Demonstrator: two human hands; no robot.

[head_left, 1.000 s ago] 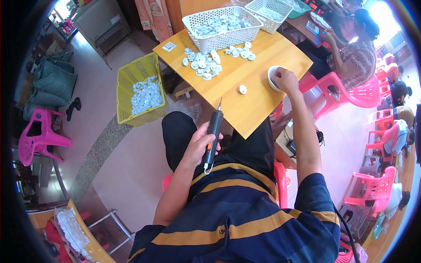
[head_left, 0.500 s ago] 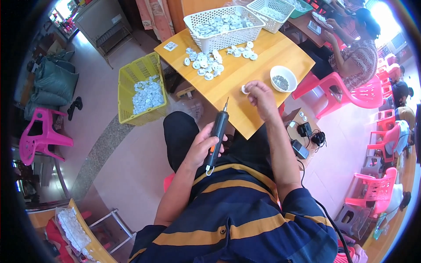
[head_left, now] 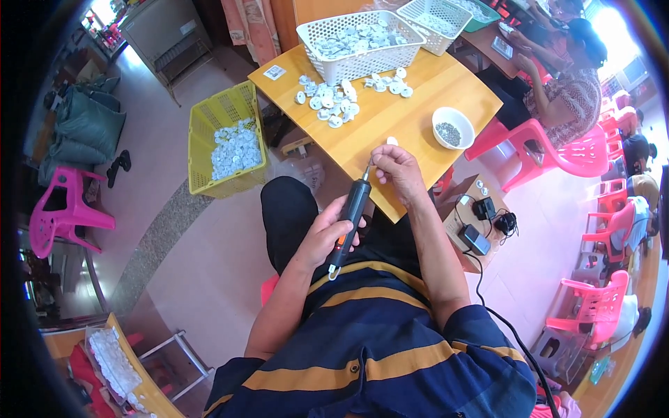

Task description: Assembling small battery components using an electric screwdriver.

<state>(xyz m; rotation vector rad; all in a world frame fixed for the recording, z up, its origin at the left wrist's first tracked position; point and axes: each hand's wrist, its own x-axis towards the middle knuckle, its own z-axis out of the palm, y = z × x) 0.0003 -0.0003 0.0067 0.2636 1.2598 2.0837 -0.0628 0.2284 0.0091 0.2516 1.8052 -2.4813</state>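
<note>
Left hand (head_left: 325,233) around smooth cylindrical screwdriver (head_left: 357,199)

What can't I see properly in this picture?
In the head view:
What, if anything, the bare right hand pinches at the tip of the black cylindrical screwdriver: the fingers cover it.
Shapes of the silvery bits in the round white bowl: too small.
Bottom of the yellow plastic crate: buried under small white pieces.
Rest of the green plastic tub: cut off by the top edge.

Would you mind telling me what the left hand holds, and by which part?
The left hand holds a black screwdriver around the middle of its handle.
</note>
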